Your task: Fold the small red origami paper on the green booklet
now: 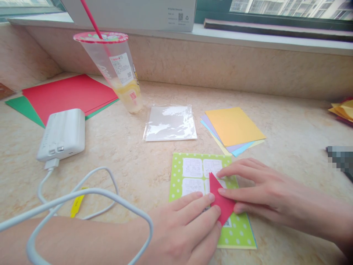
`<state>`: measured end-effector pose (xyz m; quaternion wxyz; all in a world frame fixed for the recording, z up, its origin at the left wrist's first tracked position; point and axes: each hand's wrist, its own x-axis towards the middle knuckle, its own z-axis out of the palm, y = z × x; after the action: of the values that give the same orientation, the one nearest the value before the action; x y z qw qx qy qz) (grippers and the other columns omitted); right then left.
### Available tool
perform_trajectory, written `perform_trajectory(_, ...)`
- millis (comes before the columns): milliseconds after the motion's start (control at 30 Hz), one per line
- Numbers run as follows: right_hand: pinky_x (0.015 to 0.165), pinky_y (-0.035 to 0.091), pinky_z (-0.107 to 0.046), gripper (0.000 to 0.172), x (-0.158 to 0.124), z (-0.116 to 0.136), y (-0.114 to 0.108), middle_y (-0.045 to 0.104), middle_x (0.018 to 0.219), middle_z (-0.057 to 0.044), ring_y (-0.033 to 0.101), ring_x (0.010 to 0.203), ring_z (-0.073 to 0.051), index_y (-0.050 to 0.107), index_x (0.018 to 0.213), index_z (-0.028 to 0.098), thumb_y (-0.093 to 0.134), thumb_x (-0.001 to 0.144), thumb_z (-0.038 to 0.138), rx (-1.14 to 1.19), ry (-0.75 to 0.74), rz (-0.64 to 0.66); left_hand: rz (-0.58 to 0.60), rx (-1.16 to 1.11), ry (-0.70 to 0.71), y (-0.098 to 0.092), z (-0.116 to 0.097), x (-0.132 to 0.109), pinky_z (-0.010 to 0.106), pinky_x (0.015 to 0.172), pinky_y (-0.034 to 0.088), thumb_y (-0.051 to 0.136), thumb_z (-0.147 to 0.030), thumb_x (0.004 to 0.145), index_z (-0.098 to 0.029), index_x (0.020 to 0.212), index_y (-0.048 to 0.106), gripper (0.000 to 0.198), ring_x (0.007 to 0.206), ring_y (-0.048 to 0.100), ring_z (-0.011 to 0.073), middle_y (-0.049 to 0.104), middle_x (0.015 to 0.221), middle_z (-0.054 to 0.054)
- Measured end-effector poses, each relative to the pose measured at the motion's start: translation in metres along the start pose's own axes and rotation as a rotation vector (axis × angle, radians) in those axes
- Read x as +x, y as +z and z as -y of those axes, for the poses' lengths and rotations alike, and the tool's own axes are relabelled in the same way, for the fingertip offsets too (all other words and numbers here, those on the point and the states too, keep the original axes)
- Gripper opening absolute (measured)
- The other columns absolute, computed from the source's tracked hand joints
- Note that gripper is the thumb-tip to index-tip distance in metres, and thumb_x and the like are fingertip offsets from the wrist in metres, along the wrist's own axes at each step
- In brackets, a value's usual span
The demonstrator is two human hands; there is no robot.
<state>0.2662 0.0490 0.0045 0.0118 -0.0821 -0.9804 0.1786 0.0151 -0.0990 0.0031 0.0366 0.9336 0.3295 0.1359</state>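
A folded red paper (223, 206) with a pointed top lies on a green polka-dot booklet (239, 235) printed with small diagrams. My left hand (184, 224) rests flat from the lower left, fingers stretched out, fingertips pressing the paper's left edge. From the right comes my right hand (259, 187), its fingers spread. Its index fingertip touches the paper's upper right edge, its thumb sits by the right corner, and another finger reaches onto the booklet. Neither hand wraps around the paper. Part of the booklet is hidden under the hands.
Square coloured papers (234, 125) lie behind the booklet, beside a clear-wrapped pack (171, 123). A drink cup with straw (121, 73) stands farther back. Left are red sheets (68, 92), a white power bank (63, 132) and its looping cable (110, 195), which passes over my left forearm.
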Motion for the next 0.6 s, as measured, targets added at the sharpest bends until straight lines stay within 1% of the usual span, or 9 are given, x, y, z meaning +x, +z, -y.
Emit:
perform_trajectory(100, 0.097, 0.048, -0.043, 0.025, 0.003, 0.003, -0.003, 0.065, 0.129, -0.007, 0.06, 0.114, -0.024, 0.07, 0.12, 0.031, 0.049, 0.107, 0.027, -0.021, -0.058, -0.046, -0.024, 0.0, -0.029, 0.007, -0.005, -0.001, 0.044, 0.122, 0.035, 0.029, -0.024, 0.108, -0.004, 0.14, 0.058, 0.048, 0.14, 0.05, 0.0323, 0.061, 0.142, 0.018)
perform_trajectory(200, 0.094, 0.048, -0.04, 0.024, 0.007, 0.007, -0.007, 0.068, 0.123, -0.007, 0.062, 0.11, -0.023, 0.071, 0.115, 0.027, 0.048, 0.107, 0.026, 0.016, -0.066, -0.047, -0.023, -0.003, -0.03, 0.011, -0.005, -0.002, 0.044, 0.123, 0.033, 0.027, -0.024, 0.108, -0.004, 0.142, 0.057, 0.05, 0.142, 0.048, 0.0314, 0.06, 0.143, 0.018)
perform_trajectory(300, 0.086, 0.05, -0.036, 0.027, 0.01, 0.011, -0.006, 0.072, 0.109, -0.007, 0.065, 0.097, -0.022, 0.073, 0.107, 0.022, 0.046, 0.108, 0.025, 0.05, -0.061, -0.08, -0.057, 0.01, -0.002, 0.011, -0.002, -0.003, 0.046, 0.121, 0.036, 0.027, -0.027, 0.107, -0.003, 0.141, 0.057, 0.051, 0.142, 0.048, 0.0332, 0.059, 0.144, 0.02)
perform_trajectory(367, 0.081, 0.05, -0.035, 0.03, 0.011, 0.013, -0.001, 0.073, 0.1, -0.007, 0.066, 0.089, -0.021, 0.073, 0.103, 0.02, 0.044, 0.108, 0.027, 0.06, -0.049, -0.123, -0.041, 0.024, 0.03, 0.009, 0.001, -0.002, 0.047, 0.119, 0.039, 0.03, -0.029, 0.106, -0.002, 0.142, 0.056, 0.051, 0.141, 0.049, 0.0341, 0.058, 0.145, 0.022)
perform_trajectory(433, 0.078, 0.05, -0.034, 0.029, 0.011, 0.013, 0.006, 0.073, 0.096, -0.006, 0.066, 0.086, -0.021, 0.071, 0.103, 0.02, 0.045, 0.109, 0.031, 0.088, -0.018, -0.173, 0.021, 0.033, 0.047, 0.005, 0.003, -0.002, 0.046, 0.119, 0.04, 0.033, -0.031, 0.106, -0.001, 0.142, 0.055, 0.052, 0.141, 0.049, 0.0338, 0.057, 0.146, 0.022)
perform_trajectory(500, 0.076, 0.05, -0.032, 0.026, 0.01, 0.013, 0.013, 0.073, 0.092, -0.005, 0.067, 0.083, -0.019, 0.069, 0.101, 0.02, 0.049, 0.107, 0.035, 0.148, 0.054, -0.209, 0.063, 0.037, 0.05, 0.0, 0.004, -0.001, 0.045, 0.119, 0.041, 0.035, -0.032, 0.106, -0.001, 0.141, 0.056, 0.051, 0.141, 0.05, 0.0335, 0.058, 0.145, 0.022)
perform_trajectory(600, 0.071, 0.049, -0.029, 0.022, 0.009, 0.013, 0.019, 0.072, 0.084, -0.001, 0.066, 0.077, -0.017, 0.067, 0.094, 0.021, 0.057, 0.104, 0.038, 0.242, 0.167, -0.235, 0.043, 0.038, 0.057, -0.004, 0.004, 0.0, 0.046, 0.117, 0.043, 0.035, -0.031, 0.105, -0.001, 0.138, 0.058, 0.05, 0.139, 0.052, 0.0339, 0.06, 0.142, 0.022)
